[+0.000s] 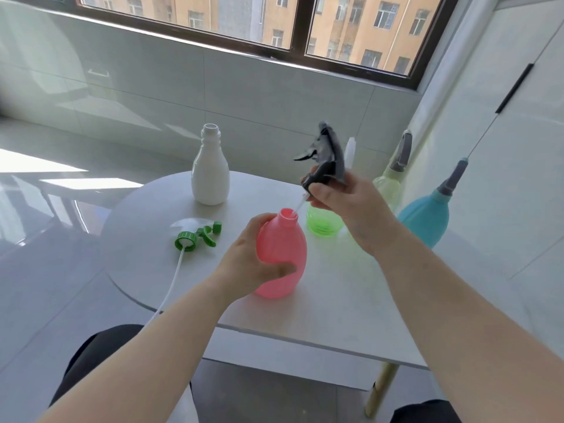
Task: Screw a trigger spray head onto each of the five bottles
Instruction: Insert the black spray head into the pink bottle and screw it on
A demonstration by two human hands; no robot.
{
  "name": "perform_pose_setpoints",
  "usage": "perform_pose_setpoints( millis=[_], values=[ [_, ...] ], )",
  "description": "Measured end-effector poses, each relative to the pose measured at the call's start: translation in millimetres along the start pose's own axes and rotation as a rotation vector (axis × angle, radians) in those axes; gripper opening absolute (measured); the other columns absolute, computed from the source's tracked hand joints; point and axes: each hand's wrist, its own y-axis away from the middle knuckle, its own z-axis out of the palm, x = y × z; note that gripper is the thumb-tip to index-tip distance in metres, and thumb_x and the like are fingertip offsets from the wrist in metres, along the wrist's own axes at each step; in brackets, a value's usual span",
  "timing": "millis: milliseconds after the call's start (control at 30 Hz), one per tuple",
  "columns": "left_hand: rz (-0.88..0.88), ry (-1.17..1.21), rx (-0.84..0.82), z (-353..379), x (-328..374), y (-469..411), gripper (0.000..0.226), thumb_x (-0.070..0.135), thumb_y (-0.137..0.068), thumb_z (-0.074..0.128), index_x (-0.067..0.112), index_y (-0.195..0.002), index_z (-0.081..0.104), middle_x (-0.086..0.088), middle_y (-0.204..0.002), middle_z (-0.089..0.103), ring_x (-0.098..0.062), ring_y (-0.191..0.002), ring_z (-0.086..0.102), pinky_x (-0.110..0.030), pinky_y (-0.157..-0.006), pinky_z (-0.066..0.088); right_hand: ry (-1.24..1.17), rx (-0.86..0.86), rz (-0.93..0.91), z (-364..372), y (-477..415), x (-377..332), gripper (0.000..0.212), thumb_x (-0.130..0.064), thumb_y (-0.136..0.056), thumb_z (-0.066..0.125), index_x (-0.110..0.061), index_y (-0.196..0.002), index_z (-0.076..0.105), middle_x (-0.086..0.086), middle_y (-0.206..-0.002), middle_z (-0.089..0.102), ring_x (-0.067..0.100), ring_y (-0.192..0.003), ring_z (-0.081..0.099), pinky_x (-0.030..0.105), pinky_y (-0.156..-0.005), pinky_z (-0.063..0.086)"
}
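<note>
The pink translucent plastic bottle point(282, 254) stands upright near the middle of the white bench point(335, 315), with its mouth open and no head on it. My left hand point(247, 264) grips it from the 9 o'clock side: the fingers point(259, 221) are curled around the far shoulder and the thumb presses on the near belly.

My right hand point(345, 203) is in the air at 1 o'clock from this bottle. Its fingers are clamped on the collar of a dark grey plastic trigger spray head point(325, 157), which looks blurred and has its top pointing up. From this head a thin clear dip tube point(300, 206) slants down to the left, and its lower end is at the mouth of the pink bottle. If it is already inside, I cannot tell.

At 11 o'clock from the pink bottle a white opaque plastic bottle point(210, 169) stands upright, also with an open mouth. At 9 o'clock a green and clear trigger spray head point(195, 233) lies on its side on the bench, and its long white tube point(172, 279) runs toward me over the bench edge. At 1 o'clock, partly behind my right hand, stands a green translucent bottle point(323, 221). At 2 o'clock stand a pale yellow bottle point(387, 184) under a grey trigger head point(403, 154) and a blue bottle point(424, 218) under a grey narrow head point(451, 178).
</note>
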Motion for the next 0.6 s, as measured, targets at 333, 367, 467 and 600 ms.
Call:
perform_pose_setpoints(
  millis=[333, 367, 467, 600],
  values=[
    [-0.008, 0.003, -0.014, 0.9, -4.6, -0.3, 0.073, 0.024, -0.059, 0.079, 0.066, -0.089, 0.027, 0.031, -0.095, 0.040, 0.009, -0.085, 0.044, -0.011, -0.062, 0.034, 0.020, -0.224, 0.109, 13.5, 0.2, 25.7, 0.025, 0.004, -0.081, 0.054, -0.021, -0.082, 0.057, -0.003, -0.085, 0.062, 0.023, -0.098, 0.061, 0.023, -0.092, 0.047],
    [-0.008, 0.012, -0.015, 1.4, -4.6, -1.0, 0.073, 0.024, -0.058, 0.078, 0.066, -0.089, 0.027, 0.031, -0.096, 0.041, 0.008, -0.086, 0.044, -0.012, -0.062, 0.035, 0.052, -0.230, 0.105, 13.9, 0.6, 26.3, 0.025, 0.004, -0.080, 0.055, -0.021, -0.081, 0.057, -0.004, -0.085, 0.061, 0.028, -0.102, 0.060, 0.029, -0.095, 0.045],
    [-0.007, 0.016, -0.010, 3.2, -4.2, -2.6, 0.074, 0.024, -0.058, 0.078, 0.067, -0.089, 0.026, 0.031, -0.097, 0.041, 0.006, -0.087, 0.045, -0.014, -0.064, 0.035, 0.083, -0.205, 0.101, 14.5, 1.3, 27.3, 0.025, 0.003, -0.079, 0.057, -0.022, -0.077, 0.057, -0.003, -0.083, 0.060, 0.030, -0.103, 0.059, 0.037, -0.098, 0.043],
    [-0.026, 0.011, -0.017, 2.7, -11.5, -2.4, 0.081, 0.025, -0.057, 0.078, 0.050, -0.117, 0.031, 0.016, -0.110, 0.046, -0.010, -0.096, 0.048, -0.019, -0.068, 0.038, 0.000, -0.098, 0.084, 19.8, 3.2, 36.6, 0.024, 0.005, -0.074, 0.062, -0.018, -0.077, 0.054, -0.001, -0.080, 0.060, 0.024, -0.087, 0.059, 0.037, -0.091, 0.046]
  ],
)
